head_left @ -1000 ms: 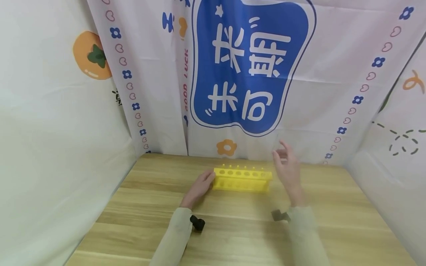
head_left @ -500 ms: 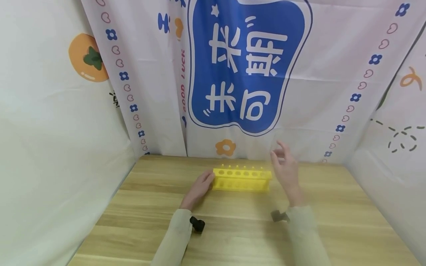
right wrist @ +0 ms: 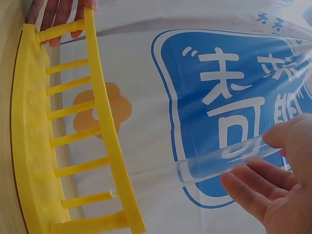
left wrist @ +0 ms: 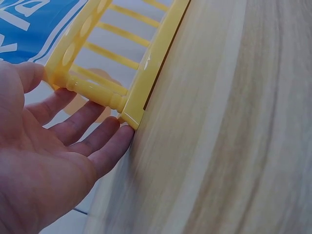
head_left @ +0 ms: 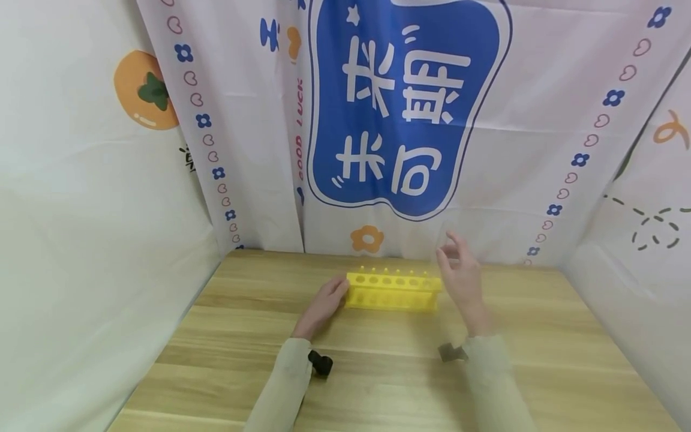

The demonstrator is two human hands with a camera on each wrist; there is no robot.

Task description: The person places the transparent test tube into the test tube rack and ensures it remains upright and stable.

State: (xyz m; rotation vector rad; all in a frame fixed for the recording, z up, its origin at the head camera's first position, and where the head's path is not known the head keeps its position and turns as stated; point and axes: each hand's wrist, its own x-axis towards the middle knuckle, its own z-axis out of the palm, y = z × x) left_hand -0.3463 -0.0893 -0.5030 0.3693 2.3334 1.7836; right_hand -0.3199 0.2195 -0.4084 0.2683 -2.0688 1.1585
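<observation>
A yellow test tube rack (head_left: 392, 300) stands on the table, with a row of round holes in its top plate and small pegs along the back. My left hand (head_left: 326, 298) holds its left end. In the left wrist view, the thumb lies at the top plate and the fingertips reach the end post and base. Above the rack's right end, my right hand (head_left: 461, 273) pinches a clear test tube (right wrist: 222, 158) between thumb and fingers. The tube points toward the rack's top plate in the right wrist view; its faint lower part is hard to see.
The wood-grain table (head_left: 378, 378) runs back to a white printed curtain (head_left: 518, 180) right behind the rack. White cloth walls close off both sides. A small black wrist camera (head_left: 321, 363) sits at the left cuff.
My right hand has shifted slightly left, bringing the test tube closer over the rack's right end. The left hand and the rack have stayed in place.
</observation>
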